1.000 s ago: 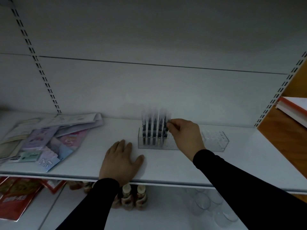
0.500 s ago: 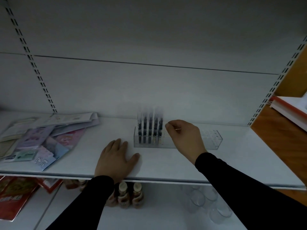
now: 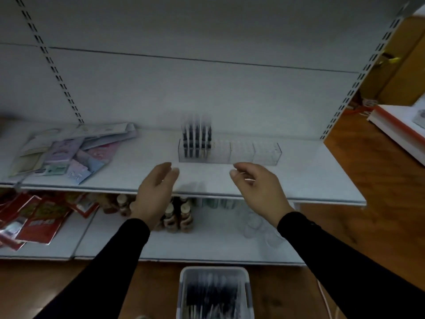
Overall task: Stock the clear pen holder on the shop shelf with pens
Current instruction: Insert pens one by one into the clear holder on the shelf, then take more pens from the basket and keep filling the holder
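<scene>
The clear pen holder (image 3: 243,153) stands on the white shelf (image 3: 299,180). Several dark pens (image 3: 196,139) stand upright in its left end; the rest of its cells look bare. My left hand (image 3: 156,187) hovers over the shelf's front edge, left of the holder, fingers relaxed and holding nothing. My right hand (image 3: 257,187) hovers in front of the holder's middle, fingers loosely curled, with nothing in it. A white bin (image 3: 213,293) with several dark pens sits on the floor below, between my arms.
Flat stationery packs (image 3: 66,153) lie piled at the shelf's left. On the lower shelf stand small brown bottles (image 3: 177,215), clear cups (image 3: 255,224) and red packets (image 3: 36,217). A slotted upright (image 3: 345,95) ends the shelf on the right; wooden floor lies beyond.
My right hand let go at the pens in the holder and drew back toward me. My left hand lifted off the shelf. The view tipped down, bringing the floor bin into sight.
</scene>
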